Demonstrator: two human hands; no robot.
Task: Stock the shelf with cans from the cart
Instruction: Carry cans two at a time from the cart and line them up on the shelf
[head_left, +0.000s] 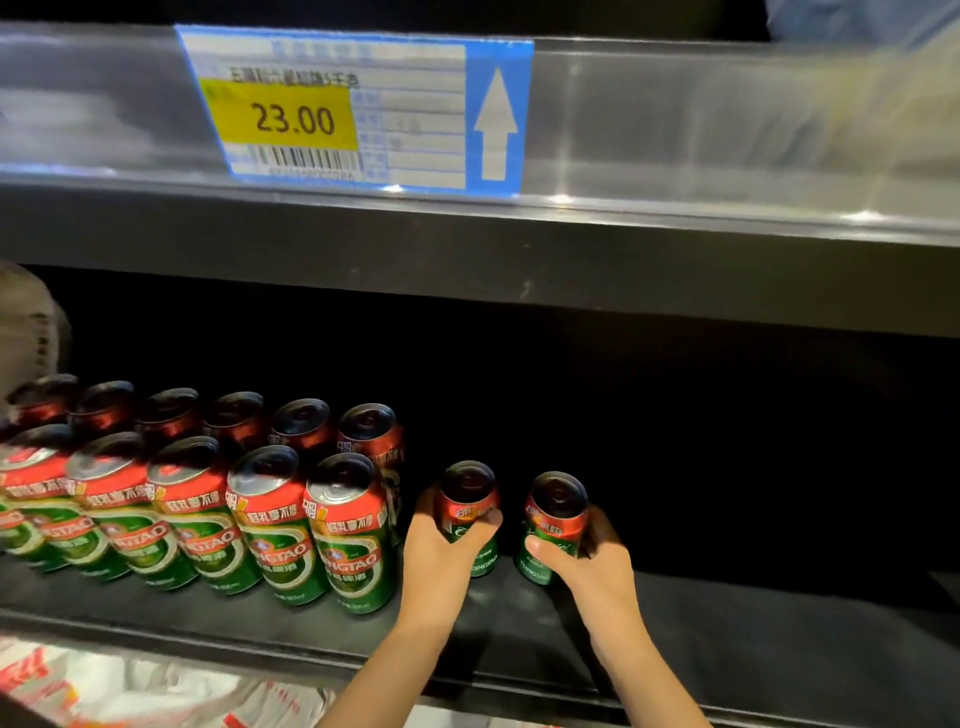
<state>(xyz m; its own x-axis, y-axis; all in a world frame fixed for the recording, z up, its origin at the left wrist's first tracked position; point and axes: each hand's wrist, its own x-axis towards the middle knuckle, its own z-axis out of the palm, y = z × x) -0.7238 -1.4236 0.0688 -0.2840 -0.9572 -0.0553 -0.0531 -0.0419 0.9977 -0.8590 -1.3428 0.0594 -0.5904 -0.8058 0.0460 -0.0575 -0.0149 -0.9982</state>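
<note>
Two rows of green-and-red beer cans (270, 519) stand on the dark lower shelf (779, 634), filling its left part. My left hand (441, 556) grips one more such can (467, 499) upright on the shelf, just right of the rows. My right hand (587, 561) grips another can (556, 514) upright beside it, a small gap between the two. The cart is out of view.
The upper shelf edge (675, 130) carries a price tag (353, 109) reading 23.00. The lower shelf is dark and bare to the right of my hands. White-and-red packaging (104, 686) lies below the shelf front at the lower left.
</note>
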